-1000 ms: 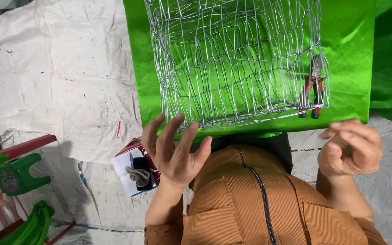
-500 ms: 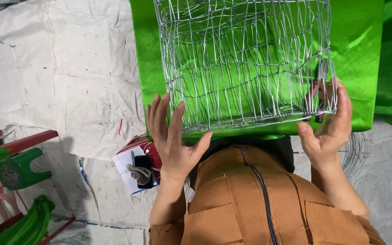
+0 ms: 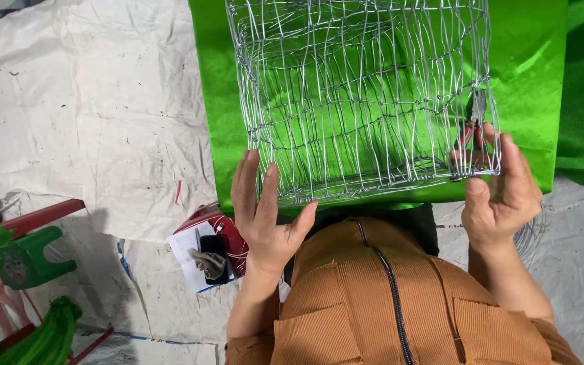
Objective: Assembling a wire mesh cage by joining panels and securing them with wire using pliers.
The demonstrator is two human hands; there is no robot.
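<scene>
A box-shaped cage of silver wire mesh [image 3: 359,101] stands on a shiny green sheet [image 3: 528,81] in front of me. My left hand [image 3: 265,216] lies against the cage's near left corner, fingers stretched up its side and thumb under the near edge. My right hand [image 3: 501,196] cups the near right corner, fingers on the side wires. Red-handled pliers [image 3: 474,125] lie on the sheet just beyond my right fingertips, seen through the mesh.
A white tarp [image 3: 89,122] covers the floor to the left. A red box with paper and small items [image 3: 211,247] sits by my left wrist. A green plastic stool [image 3: 28,260] is at the lower left. Loose wire loops [image 3: 532,233] lie beside my right wrist.
My right hand, a loose fist away from the cage a second ago, has risen to the near right corner. My left hand has slid up onto the near left corner.
</scene>
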